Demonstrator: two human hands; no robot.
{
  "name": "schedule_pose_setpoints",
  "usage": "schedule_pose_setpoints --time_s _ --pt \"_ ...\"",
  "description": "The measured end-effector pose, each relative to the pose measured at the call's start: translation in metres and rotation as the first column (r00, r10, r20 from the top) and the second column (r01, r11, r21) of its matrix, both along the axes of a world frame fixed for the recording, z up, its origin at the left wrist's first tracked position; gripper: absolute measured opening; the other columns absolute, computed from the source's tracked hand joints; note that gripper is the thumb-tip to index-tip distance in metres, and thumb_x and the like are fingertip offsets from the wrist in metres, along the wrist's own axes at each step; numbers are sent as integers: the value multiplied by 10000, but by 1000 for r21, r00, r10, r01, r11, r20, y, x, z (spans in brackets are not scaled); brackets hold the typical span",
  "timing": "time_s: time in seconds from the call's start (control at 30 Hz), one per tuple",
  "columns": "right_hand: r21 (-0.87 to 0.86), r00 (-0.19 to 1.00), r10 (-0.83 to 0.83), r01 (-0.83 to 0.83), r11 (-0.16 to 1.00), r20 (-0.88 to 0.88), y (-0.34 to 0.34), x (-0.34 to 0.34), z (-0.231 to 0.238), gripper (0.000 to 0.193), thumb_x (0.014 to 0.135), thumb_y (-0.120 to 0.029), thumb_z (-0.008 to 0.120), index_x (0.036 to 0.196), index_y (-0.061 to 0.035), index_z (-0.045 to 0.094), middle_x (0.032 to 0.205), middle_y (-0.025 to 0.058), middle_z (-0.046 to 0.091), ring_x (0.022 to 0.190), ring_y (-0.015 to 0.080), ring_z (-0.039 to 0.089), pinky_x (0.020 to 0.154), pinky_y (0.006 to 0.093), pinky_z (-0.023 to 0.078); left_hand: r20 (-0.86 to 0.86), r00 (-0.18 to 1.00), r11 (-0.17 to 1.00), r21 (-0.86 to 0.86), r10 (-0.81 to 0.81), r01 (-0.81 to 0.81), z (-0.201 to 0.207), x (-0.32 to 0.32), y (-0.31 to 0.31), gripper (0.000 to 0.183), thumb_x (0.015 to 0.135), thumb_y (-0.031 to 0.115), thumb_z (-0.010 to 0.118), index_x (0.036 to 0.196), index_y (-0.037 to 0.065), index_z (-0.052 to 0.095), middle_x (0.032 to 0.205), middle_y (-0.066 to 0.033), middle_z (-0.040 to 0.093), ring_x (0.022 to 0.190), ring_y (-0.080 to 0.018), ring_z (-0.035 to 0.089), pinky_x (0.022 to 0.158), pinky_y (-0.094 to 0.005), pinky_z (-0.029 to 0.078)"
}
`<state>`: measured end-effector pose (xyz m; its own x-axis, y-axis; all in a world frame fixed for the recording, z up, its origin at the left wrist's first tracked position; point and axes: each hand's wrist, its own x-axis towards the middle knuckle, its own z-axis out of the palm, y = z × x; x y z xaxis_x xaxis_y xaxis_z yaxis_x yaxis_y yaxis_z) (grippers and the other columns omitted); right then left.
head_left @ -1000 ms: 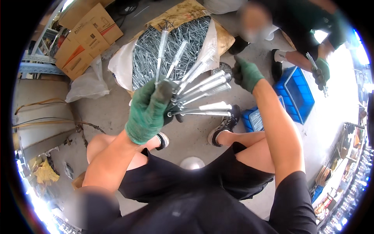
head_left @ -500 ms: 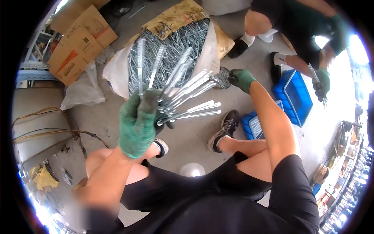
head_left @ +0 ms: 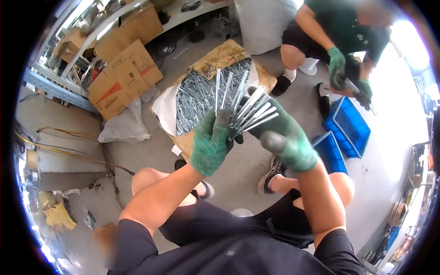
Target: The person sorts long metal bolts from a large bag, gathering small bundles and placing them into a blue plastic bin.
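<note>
A fanned bunch of thin silvery metal rods [head_left: 247,107] is gripped in my left hand [head_left: 208,146], which wears a green glove with a dark, worn palm side. The rods spread upward and to the right from my closed fingers. My right hand [head_left: 293,142], in a matching glove, is just right of the bunch. Its fingers reach up behind the rod ends, with the thumb held apart; whether they touch the rods I cannot tell. Beyond both hands lies an opened sack [head_left: 167,107] heaped with loose metal rods [head_left: 195,94].
At the far right a co-worker [head_left: 339,46] in green gloves crouches, holding several rods. Two blue crates [head_left: 347,126] stand on the floor near them. A cardboard box [head_left: 123,80], a plastic bag [head_left: 123,126], a shelf [head_left: 59,87] and cables [head_left: 68,149] are to the left.
My right hand has come from beside the sack to the rod bunch. My left hand with the rods appears further right in the picture. The view has shifted, and the co-worker's hands are now together.
</note>
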<state>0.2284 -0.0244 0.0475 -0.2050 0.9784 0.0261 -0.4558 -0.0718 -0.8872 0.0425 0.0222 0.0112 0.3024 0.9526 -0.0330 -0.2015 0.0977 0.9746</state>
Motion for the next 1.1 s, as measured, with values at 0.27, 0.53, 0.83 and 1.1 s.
schedule_pose_setpoints --time_s 0.27,0.53,0.83,1.1 --pt "26 929 -359 358 933 92 -46 -26 2 269 1006 -220 613 1166 -11 668 1008 20 688 901 85 602 801 274 505 -267 963 886 453 34 95 -6 9 -44 360 1028 342 582 1213 33 602 861 -55 655 680 -126 615 547 -268 479" --pt "316 970 -84 8 949 228 -55 -13 47 292 1042 -258 530 1123 -11 663 981 94 728 867 141 645 816 309 531 -374 926 887 446 59 123 0 -10 -76 358 1056 385 476 1179 78 614 931 -10 634 823 -107 647 683 -274 537" --pt "148 972 -212 226 963 -101 -67 3 12 317 1082 -296 486 934 -24 555 898 91 707 837 136 638 775 305 519 408 896 952 -303 174 -47 38 65 -127 557 1030 539 431 1363 106 538 1259 -62 628 1131 -191 622 968 -360 501" --pt "265 938 -337 305 915 86 -82 29 -17 197 1043 -191 588 1007 -5 641 851 63 651 841 120 617 770 285 512 992 88 808 -122 87 576 -53 108 -92 552 1023 498 504 1347 58 581 1256 -67 636 1177 -200 597 1077 -377 441"
